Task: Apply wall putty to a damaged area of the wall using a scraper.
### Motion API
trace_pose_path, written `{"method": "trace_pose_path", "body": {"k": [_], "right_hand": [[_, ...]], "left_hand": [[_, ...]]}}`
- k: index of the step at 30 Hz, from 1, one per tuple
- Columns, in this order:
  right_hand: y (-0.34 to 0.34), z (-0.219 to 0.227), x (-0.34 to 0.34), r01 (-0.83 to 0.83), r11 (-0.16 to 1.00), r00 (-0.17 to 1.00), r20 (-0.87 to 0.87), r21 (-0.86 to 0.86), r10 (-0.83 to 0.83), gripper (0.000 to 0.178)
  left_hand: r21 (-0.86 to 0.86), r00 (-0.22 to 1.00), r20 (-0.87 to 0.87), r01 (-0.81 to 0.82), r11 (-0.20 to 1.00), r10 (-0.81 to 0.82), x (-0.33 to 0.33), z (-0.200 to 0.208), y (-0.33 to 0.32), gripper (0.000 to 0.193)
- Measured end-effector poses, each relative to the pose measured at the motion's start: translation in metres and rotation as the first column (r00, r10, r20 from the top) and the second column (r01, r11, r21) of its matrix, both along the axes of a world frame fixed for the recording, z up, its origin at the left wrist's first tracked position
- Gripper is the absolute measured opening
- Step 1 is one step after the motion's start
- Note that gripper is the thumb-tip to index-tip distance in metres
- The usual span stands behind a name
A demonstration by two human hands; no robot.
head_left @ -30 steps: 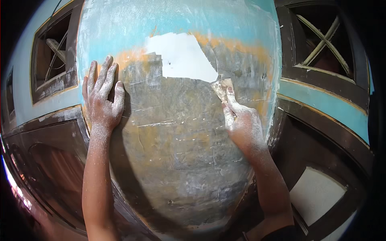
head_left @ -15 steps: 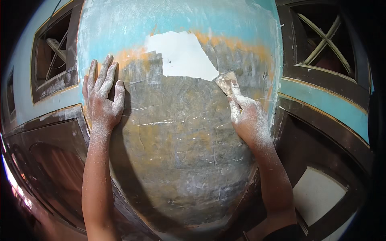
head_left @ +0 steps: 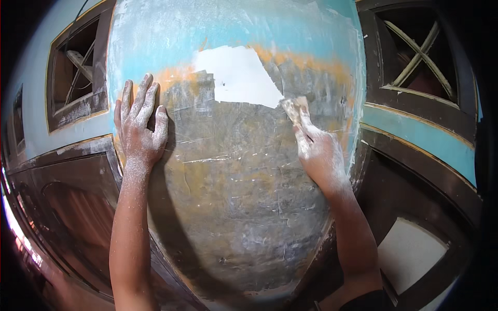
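My left hand [head_left: 141, 124] lies flat on the left side of the wall panel, its fingers spread and pointing up, coated in white dust. My right hand [head_left: 320, 150], dusty too, grips a small putty knife [head_left: 292, 108] whose blade is smeared with white. The blade meets the wall by the lower right corner of a smooth white patch [head_left: 238, 75] with ragged edges. Around and below that patch the wall [head_left: 244, 181] is grey-brown, mottled and scratched. Turquoise paint [head_left: 233, 23] covers its upper part, with an orange band between.
Dark wooden frames stand on both sides. A window opening with crossed bars [head_left: 419, 54] is at the upper right, another opening [head_left: 78, 62] at the upper left. A brown panelled door [head_left: 78, 202] is at the lower left. A pale panel [head_left: 410, 254] shows at the lower right.
The view has shifted slightly, so the wall and my left hand appear a little further right and lower. The putty knife has tilted slightly near the same patch corner.
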State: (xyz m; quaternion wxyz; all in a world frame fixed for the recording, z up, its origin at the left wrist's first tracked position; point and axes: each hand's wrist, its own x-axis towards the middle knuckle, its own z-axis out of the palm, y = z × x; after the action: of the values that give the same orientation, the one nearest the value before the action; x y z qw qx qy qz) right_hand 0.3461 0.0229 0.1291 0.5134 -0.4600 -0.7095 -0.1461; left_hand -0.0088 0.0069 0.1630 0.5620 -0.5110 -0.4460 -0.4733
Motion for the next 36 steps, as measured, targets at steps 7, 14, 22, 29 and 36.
{"method": "trace_pose_path", "body": {"k": [7,14,22,29,36], "right_hand": [[0.007,-0.006,0.006,-0.058,0.995,0.998,-0.009,0.076,0.059,0.046],[0.004,-0.001,0.005,-0.047,0.995,0.999,0.005,0.090,0.047,0.045],[0.003,0.005,0.001,-0.038,0.994,0.999,0.002,0.098,0.038,0.044],[0.001,0.022,-0.001,-0.039,0.993,0.998,0.046,0.115,0.034,0.047],[0.008,0.005,0.006,-0.069,0.991,0.998,0.014,0.111,0.068,0.042]], "left_hand": [[-0.009,1.000,0.011,0.029,1.000,-0.029,0.003,0.001,0.000,0.049],[-0.041,0.999,-0.004,0.051,0.998,-0.052,0.000,0.003,-0.001,0.048],[-0.028,0.996,0.049,0.078,0.997,-0.077,0.012,0.020,0.003,0.052],[-0.023,0.994,0.061,0.095,0.995,-0.093,0.018,0.006,0.008,0.053],[0.017,0.994,0.056,0.092,0.996,-0.093,0.021,0.005,0.011,0.050]]}}
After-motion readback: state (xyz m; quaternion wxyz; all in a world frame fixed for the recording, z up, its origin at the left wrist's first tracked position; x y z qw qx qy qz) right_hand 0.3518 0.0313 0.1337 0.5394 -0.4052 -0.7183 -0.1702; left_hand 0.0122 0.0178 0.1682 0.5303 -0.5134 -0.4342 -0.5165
